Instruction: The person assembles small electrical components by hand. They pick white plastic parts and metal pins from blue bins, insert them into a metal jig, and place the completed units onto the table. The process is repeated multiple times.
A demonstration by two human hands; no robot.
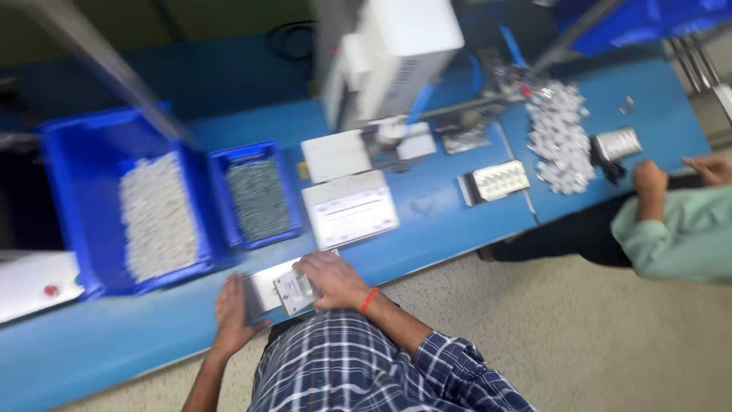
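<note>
At the near edge of the blue desk (427, 221), at about 6 o'clock in the view, both of the person's hands work on a small stack of flat pieces. The right hand (332, 279), with an orange band at the wrist, lies palm down with its grip closed over a small silvery foil strip (293, 292), fingers curled on its upper edge. The left hand (232, 309) sits just to 9 o'clock of it, fingers bent against the side of a pale flat tray (263, 288) that lies under the strip; the picture is blurred, so I cannot tell whether that grip clasps the tray or only rests on it.

Farther out, at 12 o'clock from the hands, a white card (351, 207) lies flat on the desk. At 10 o'clock stands a small blue bin (293, 194) holding dark grey strips, and beside it, toward 9 o'clock, a large blue bin (76, 198) with a heap of pale strips.

Beyond the card stands a white machine (389, 53). At 2 o'clock a silvery blister tray (499, 180) lies on the desk, and past it a pile of loose foil strips (560, 137). At 3 o'clock a co-worker's hand (648, 179), on an arm in a pale green sleeve, rests near that pile.
</note>
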